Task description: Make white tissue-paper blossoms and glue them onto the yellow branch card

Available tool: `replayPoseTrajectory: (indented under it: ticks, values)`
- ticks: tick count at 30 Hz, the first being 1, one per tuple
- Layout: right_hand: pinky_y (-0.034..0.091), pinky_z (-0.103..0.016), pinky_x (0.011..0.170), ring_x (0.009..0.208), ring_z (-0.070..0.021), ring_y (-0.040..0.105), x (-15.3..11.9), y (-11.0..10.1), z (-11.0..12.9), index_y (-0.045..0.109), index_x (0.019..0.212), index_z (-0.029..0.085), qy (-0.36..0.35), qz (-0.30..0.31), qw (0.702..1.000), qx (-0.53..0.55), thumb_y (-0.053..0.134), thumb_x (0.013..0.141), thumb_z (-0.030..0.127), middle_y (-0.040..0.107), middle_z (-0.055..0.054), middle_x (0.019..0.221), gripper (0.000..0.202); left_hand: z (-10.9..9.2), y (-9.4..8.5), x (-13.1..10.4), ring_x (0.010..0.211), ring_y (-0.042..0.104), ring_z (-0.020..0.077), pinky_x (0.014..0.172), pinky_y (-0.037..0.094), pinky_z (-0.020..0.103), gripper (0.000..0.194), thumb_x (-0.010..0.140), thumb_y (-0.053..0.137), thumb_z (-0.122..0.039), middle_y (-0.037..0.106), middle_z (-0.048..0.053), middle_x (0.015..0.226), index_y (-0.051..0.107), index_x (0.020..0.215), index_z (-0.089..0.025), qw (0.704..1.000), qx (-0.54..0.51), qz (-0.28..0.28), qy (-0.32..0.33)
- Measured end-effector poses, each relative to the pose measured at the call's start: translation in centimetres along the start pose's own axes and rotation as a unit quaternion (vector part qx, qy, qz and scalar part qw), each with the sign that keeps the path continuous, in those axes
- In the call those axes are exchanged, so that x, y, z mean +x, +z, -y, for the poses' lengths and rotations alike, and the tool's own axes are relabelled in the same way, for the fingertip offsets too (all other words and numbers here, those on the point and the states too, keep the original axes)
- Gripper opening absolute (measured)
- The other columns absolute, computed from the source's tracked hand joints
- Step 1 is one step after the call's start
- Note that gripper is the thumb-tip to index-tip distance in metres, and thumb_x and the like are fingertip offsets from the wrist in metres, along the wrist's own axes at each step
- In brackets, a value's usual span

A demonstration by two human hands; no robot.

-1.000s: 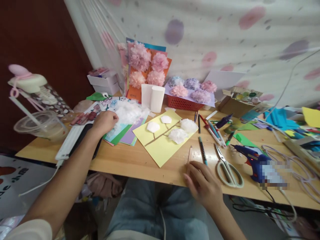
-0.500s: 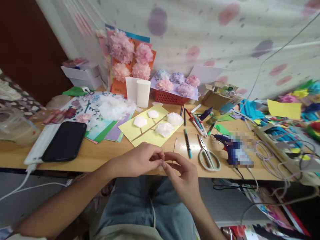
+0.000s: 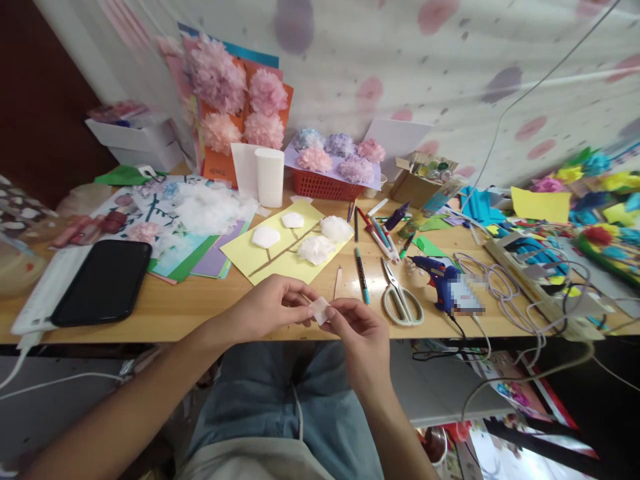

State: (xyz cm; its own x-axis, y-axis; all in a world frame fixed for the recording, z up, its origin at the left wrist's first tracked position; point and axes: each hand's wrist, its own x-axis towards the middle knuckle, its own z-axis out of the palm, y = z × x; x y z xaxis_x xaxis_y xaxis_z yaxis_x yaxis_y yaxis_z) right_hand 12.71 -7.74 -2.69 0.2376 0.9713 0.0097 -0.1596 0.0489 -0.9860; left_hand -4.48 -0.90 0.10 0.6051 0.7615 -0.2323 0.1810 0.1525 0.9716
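Note:
Between my two hands, over the table's front edge, is a small white piece of paper or tissue. My left hand pinches its left side and my right hand pinches its right side. Just beyond them lies a yellow sheet with a brown branch drawn on it. Two fluffy white cotton puffs sit on the right of the branch, and two flat white shapes on its left. A thin pinkish stick or pencil lies close to my right hand.
Scissors, a teal marker and a blue glue gun with cables lie to the right. At left are a black phone, a power strip and cotton. A red basket holds paper flowers behind.
The small white piece, mostly hidden between my fingers before, now shows plainly as my fingers have spread slightly apart. The view has turned a little to the right.

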Motion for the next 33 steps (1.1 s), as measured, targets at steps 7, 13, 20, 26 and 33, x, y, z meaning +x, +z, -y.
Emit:
replayPoseTrajectory:
  ticks: [7, 13, 20, 26, 33]
  values:
    - [0.064, -0.028, 0.065, 0.067, -0.0159, 0.072, -0.6, 0.4, -0.4, 0.078, 0.082, 0.021, -0.001, 0.003, 1.0, 0.026, 0.081, 0.078, 0.034, 0.076, -0.003, 0.077, 0.014, 0.4, 0.0, -0.5, 0.078, 0.072, 0.017, 0.076, 0.056, 0.028, 0.02, 0.076, 0.074, -0.03, 0.078, 0.006, 0.083, 0.075, 0.09, -0.015, 0.999, -0.028, -0.033, 0.018]
    - [0.062, -0.027, 0.068, 0.073, -0.0148, 0.071, -0.9, 0.2, -0.7, 0.079, 0.084, 0.025, -0.067, 0.032, 0.997, 0.027, 0.073, 0.084, 0.021, 0.074, -0.001, 0.08, 0.006, -0.2, 0.1, -1.0, 0.074, 0.07, 0.0145, 0.075, 0.055, 0.026, 0.017, 0.076, 0.072, -0.027, 0.076, 0.004, 0.078, 0.072, 0.088, -0.014, 0.997, -0.049, -0.064, 0.022]
    - [0.056, -0.028, 0.073, 0.08, -0.0162, 0.069, -1.3, -0.1, -0.1, 0.076, 0.092, 0.024, -0.271, 0.057, 0.941, -0.196, 0.059, 0.087, 0.005, 0.072, -0.004, 0.089, 0.026, -0.3, 0.4, -1.1, 0.069, 0.067, 0.0139, 0.072, 0.055, 0.027, 0.018, 0.076, 0.074, -0.029, 0.073, 0.003, 0.072, 0.071, 0.084, -0.014, 0.994, -0.077, -0.074, 0.034]
    - [0.056, -0.027, 0.072, 0.081, -0.0159, 0.07, -1.5, -0.1, 0.1, 0.074, 0.099, 0.023, -0.331, 0.057, 0.909, -0.247, 0.055, 0.086, 0.001, 0.071, -0.006, 0.093, 0.032, -0.1, 0.5, -1.1, 0.074, 0.068, 0.0154, 0.074, 0.055, 0.028, 0.028, 0.077, 0.077, -0.035, 0.074, 0.003, 0.079, 0.071, 0.096, -0.015, 0.996, -0.035, -0.07, 0.043]
    - [0.056, -0.026, 0.071, 0.084, -0.0166, 0.071, -1.5, -0.2, 0.0, 0.074, 0.105, 0.023, -0.354, 0.059, 0.898, -0.256, 0.053, 0.086, 0.0, 0.07, -0.007, 0.096, 0.037, -0.1, 1.0, -0.9, 0.079, 0.069, 0.0169, 0.073, 0.054, 0.027, 0.025, 0.079, 0.072, -0.032, 0.074, 0.004, 0.083, 0.071, 0.096, -0.015, 0.994, -0.009, -0.084, 0.07]
